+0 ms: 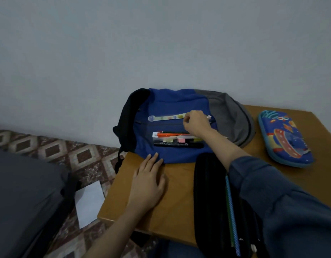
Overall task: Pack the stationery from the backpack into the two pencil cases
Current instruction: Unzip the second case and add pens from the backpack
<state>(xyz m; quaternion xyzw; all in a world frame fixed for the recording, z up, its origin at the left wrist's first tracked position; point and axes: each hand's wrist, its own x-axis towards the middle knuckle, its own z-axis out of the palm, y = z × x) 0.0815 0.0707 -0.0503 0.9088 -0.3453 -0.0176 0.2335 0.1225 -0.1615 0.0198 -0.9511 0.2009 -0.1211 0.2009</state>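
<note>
A blue, black and grey backpack (172, 105) lies flat on the small wooden table (179, 185). On it rest a long ruler with coloured marks (166, 117), an orange pen (170, 135), a clear box with erasers (179, 140) and a black marker (177, 145). My right hand (195, 123) has curled fingers pinching the ruler's right end. My left hand (148, 180) lies flat on the table, fingertips touching the backpack's front edge. An open black pencil case (216, 202) holding pencils sits under my right forearm. A colourful blue pencil case (285, 138), zipped shut, lies at the right.
The table stands against a pale wall. A patterned floor (67, 151) lies to the left, with a white sheet of paper (89, 202) and a dark grey cushion (25, 192) on it.
</note>
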